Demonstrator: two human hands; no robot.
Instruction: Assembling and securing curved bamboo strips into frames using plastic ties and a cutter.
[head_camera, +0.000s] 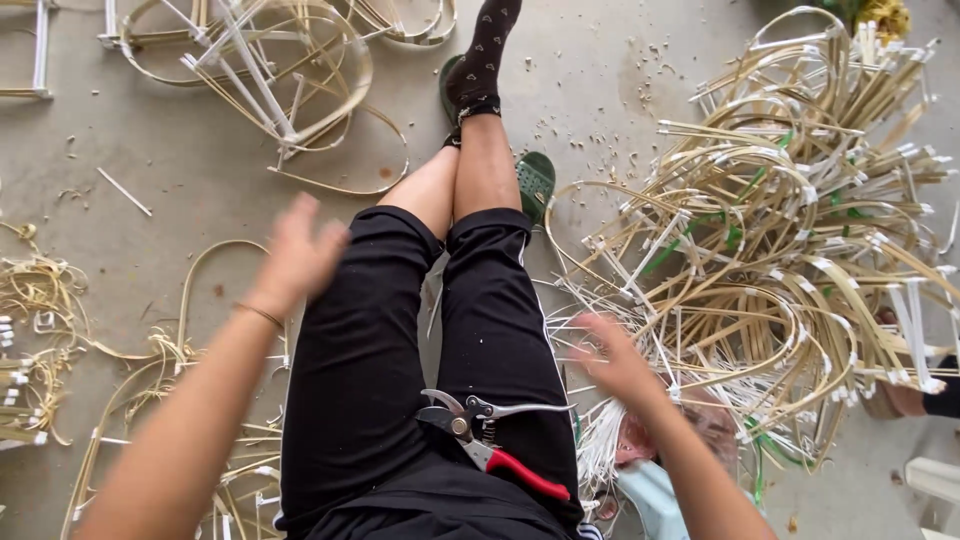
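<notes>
My left hand (298, 250) is raised over my left thigh, fingers spread, holding nothing. It is blurred by motion. My right hand (612, 355) reaches down to the right of my knee, fingers apart, over a bundle of thin white sticks (600, 440). It also looks blurred and I see nothing gripped in it. A pair of pruning shears (485, 440) with a red handle lies open on my lap, on the black shorts (420, 380). My legs stretch forward, with a dark dotted sock (485, 50) on one foot.
A big heap of bent bamboo strips and hoops with white ends (800, 230) lies at the right. More hoops (270, 70) lie at the top left and loose strips (40, 330) at the left. A green sandal (535, 182) and wood chips sit on the concrete floor.
</notes>
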